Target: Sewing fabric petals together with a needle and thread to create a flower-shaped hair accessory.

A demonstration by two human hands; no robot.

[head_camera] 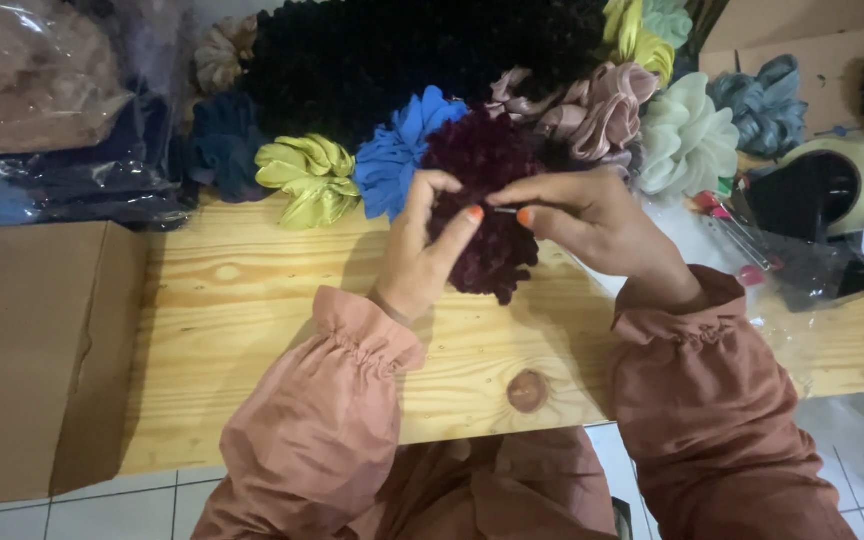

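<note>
Below, a pale wooden table (252, 330) stands on white floor tiles (102, 510).

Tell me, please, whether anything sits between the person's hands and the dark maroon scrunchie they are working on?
Nothing visible does. The left hand and right hand both already grip the maroon scrunchie above the wooden table, thumbs pinched at its middle.

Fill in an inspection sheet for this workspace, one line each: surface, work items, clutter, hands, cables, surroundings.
Surface: pale wooden board over tiled floor.
Work items: dark maroon scrunchie, with a thin needle-like thing at the fingertips.
Clutter: blue scrunchie, lime scrunchie, pink scrunchie, white scrunchie, tape dispenser.
Hands: left hand and right hand both pinch the maroon scrunchie.
Cables: nothing seen.
Surroundings: cardboard box at left, plastic bags behind it.
</note>
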